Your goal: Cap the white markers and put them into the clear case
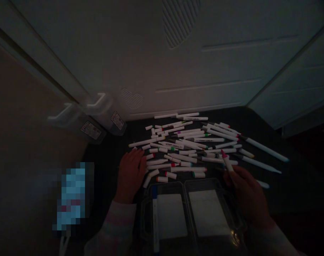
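My right hand [248,195] is closed around a white marker [228,164] with a pink end that points up and away from me. Below the loose markers, my left hand [131,174] lies palm down at their left edge, fingers stretched out beside several white caps [150,156]. Many white markers [183,157] and loose caps are scattered over the black tabletop [111,149]. Between my forearms an open clear plastic case [187,188] holds white panels. A white marker with a blue end [155,213] lies along its left side. The light is dim.
Two clear handled boxes with labels [91,129] [117,119] stand at the back left. Behind the markers rises a pale panel [191,78] with heart-shaped relief. A blurred-out bright device [72,199] with a white cable [63,245] is at left.
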